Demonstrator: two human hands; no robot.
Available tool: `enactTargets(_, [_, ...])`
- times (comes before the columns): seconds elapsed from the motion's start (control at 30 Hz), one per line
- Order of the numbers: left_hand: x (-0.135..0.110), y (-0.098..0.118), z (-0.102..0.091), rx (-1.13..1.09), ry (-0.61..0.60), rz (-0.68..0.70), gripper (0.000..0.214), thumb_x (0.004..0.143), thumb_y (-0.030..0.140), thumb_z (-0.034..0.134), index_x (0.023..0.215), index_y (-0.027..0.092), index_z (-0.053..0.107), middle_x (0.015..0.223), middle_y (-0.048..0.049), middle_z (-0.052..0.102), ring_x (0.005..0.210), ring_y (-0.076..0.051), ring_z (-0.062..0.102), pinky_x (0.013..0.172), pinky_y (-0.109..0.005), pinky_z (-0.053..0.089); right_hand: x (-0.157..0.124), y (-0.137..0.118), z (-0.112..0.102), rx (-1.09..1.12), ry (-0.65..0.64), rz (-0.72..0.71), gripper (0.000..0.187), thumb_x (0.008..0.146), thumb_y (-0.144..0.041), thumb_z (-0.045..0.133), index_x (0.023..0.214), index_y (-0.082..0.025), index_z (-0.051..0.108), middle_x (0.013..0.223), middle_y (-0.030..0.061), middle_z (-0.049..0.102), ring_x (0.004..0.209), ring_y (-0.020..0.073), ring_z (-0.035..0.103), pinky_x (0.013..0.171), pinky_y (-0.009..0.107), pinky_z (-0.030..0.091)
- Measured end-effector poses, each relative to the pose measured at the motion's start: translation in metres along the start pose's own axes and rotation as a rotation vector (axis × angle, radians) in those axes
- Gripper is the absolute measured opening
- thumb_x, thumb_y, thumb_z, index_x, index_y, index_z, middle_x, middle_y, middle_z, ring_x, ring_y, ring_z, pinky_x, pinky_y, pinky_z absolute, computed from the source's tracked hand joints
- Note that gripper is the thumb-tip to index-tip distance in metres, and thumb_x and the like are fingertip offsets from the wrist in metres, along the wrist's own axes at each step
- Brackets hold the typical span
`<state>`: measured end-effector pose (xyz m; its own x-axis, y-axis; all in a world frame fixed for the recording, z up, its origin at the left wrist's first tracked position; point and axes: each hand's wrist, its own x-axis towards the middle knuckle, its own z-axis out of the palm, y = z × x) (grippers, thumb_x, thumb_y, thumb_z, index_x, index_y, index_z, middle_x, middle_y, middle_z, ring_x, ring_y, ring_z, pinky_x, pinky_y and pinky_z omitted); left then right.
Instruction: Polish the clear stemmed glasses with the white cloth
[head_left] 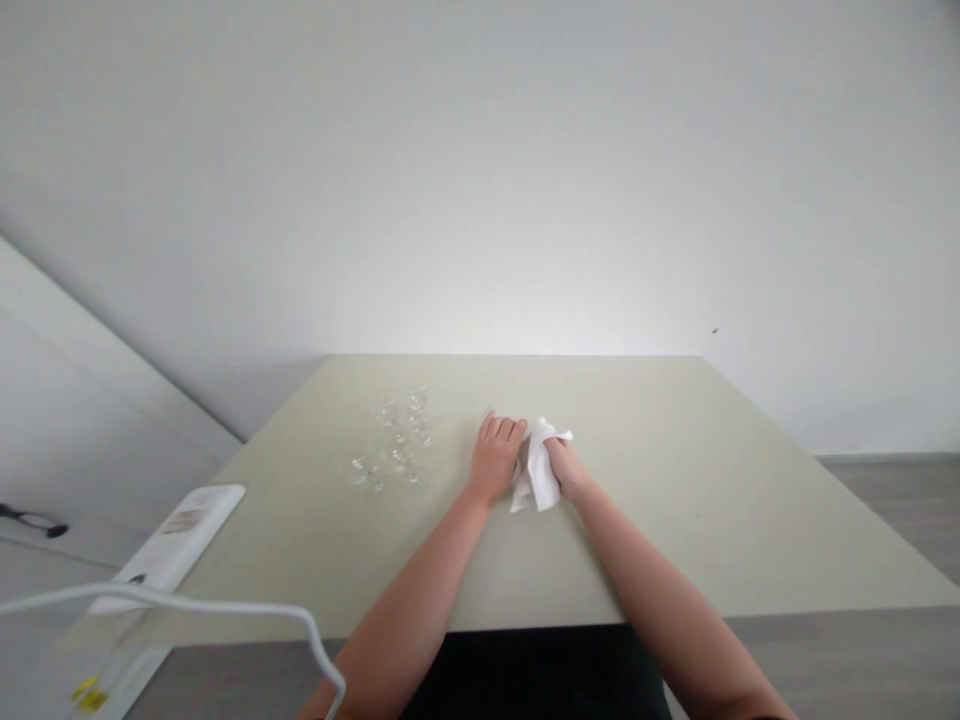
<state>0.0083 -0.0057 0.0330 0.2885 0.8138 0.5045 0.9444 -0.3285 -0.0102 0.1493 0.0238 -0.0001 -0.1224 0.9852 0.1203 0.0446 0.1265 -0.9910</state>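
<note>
Near the middle of the table, my left hand (495, 458) is closed, its fingers curved and the back of the hand towards me. A faint clear edge shows by its fingertips, but I cannot make out what it grips. My right hand (568, 472) is wrapped into a crumpled white cloth (538, 475), which hangs between the two hands and touches the left one's side. To the left, several small clear, shiny objects (403, 435) lie in a loose group; they look like glass or clear plastic, and their exact kind cannot be told.
A white flat package (176, 535) with a printed picture lies at the left edge of the pale table (660, 540). A white cable (225, 606) crosses the lower left foreground. Behind the table stands a plain wall (525, 200); a white cabinet (75, 400) is at the left.
</note>
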Motion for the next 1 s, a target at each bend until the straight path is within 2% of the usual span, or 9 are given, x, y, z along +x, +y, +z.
enactTargets(0.1, [0.003,0.0,0.004,-0.015,-0.135,-0.027,0.018,0.095,0.022,0.045,0.11,0.019,0.056,0.099,-0.0081,0.065,0.099,-0.023,0.059,0.094,-0.039,0.043,-0.001,-0.002,-0.01,-0.057,-0.029,-0.027,0.022,0.069,-0.03,0.061,0.086,-0.018,0.065,0.09,0.0076,0.071,0.088,0.0269,0.066,0.083,0.04,0.052])
enactTargets(0.17, [0.004,-0.001,0.006,-0.041,-0.275,-0.108,0.017,0.092,0.023,0.053,0.108,0.016,0.055,0.085,-0.0066,0.066,0.085,-0.022,0.062,0.081,-0.034,0.045,-0.003,-0.005,-0.017,-0.274,-0.097,-0.183,0.025,0.06,-0.027,0.069,0.084,-0.02,0.065,0.095,0.0081,0.07,0.091,0.0274,0.065,0.089,0.043,0.05])
enactTargets(0.27, [0.004,-0.001,0.007,-0.04,-0.285,-0.123,0.021,0.093,0.023,0.053,0.113,0.017,0.053,0.089,-0.0062,0.067,0.087,-0.021,0.063,0.081,-0.031,0.044,-0.002,-0.008,-0.019,-0.357,-0.116,-0.294,0.033,0.06,-0.031,0.071,0.091,-0.021,0.065,0.107,0.01,0.068,0.096,0.0293,0.064,0.091,0.044,0.05])
enactTargets(0.37, [0.005,0.002,0.006,-0.004,-0.172,-0.047,0.029,0.097,0.024,0.044,0.125,0.019,0.047,0.111,-0.0091,0.063,0.107,-0.021,0.057,0.094,-0.034,0.041,0.0,-0.003,-0.015,-0.188,-0.025,-0.14,0.024,0.073,-0.036,0.057,0.09,-0.021,0.063,0.095,0.0079,0.071,0.093,0.0276,0.066,0.085,0.041,0.054])
enactTargets(0.5, [0.008,0.005,0.011,0.039,-0.141,0.025,0.024,0.099,0.023,0.038,0.116,0.017,0.052,0.103,-0.009,0.066,0.101,-0.022,0.06,0.089,-0.036,0.042,0.003,0.007,-0.015,-0.1,0.013,0.054,0.024,0.08,-0.04,0.045,0.082,-0.021,0.06,0.079,0.0054,0.07,0.077,0.0246,0.066,0.067,0.036,0.057])
enactTargets(0.67, [0.006,0.001,0.017,-0.027,-0.325,-0.093,0.021,0.094,0.029,0.05,0.113,0.019,0.056,0.08,-0.0033,0.069,0.073,-0.02,0.066,0.065,-0.029,0.043,-0.001,0.004,-0.028,-0.508,-0.159,-0.267,0.025,0.067,-0.031,0.063,0.089,-0.02,0.066,0.098,0.011,0.07,0.095,0.0309,0.064,0.087,0.044,0.052])
enactTargets(0.8, [0.003,-0.003,0.015,-0.03,-0.311,-0.091,0.02,0.094,0.024,0.051,0.111,0.017,0.056,0.081,-0.0054,0.069,0.076,-0.02,0.066,0.071,-0.03,0.044,-0.004,-0.006,-0.03,-0.736,-0.256,-0.498,0.029,0.066,-0.026,0.065,0.094,-0.019,0.068,0.108,0.0144,0.066,0.107,0.0334,0.057,0.098,0.049,0.044])
enactTargets(0.93, [0.004,-0.002,0.014,-0.02,-0.147,-0.037,0.021,0.096,0.023,0.046,0.115,0.017,0.053,0.099,-0.008,0.066,0.099,-0.021,0.06,0.09,-0.034,0.043,0.003,0.001,-0.032,-0.498,-0.28,-0.332,0.032,0.065,-0.032,0.067,0.094,-0.02,0.068,0.105,0.011,0.069,0.102,0.0315,0.06,0.094,0.046,0.047])
enactTargets(1.0, [0.006,0.002,0.015,-0.004,-0.025,0.022,0.023,0.097,0.025,0.043,0.117,0.017,0.053,0.101,-0.0079,0.064,0.102,-0.021,0.057,0.095,-0.036,0.042,0.008,0.009,-0.034,-0.209,-0.13,-0.112,0.035,0.073,-0.044,0.061,0.097,-0.02,0.067,0.098,0.0091,0.071,0.099,0.0299,0.062,0.088,0.043,0.05])
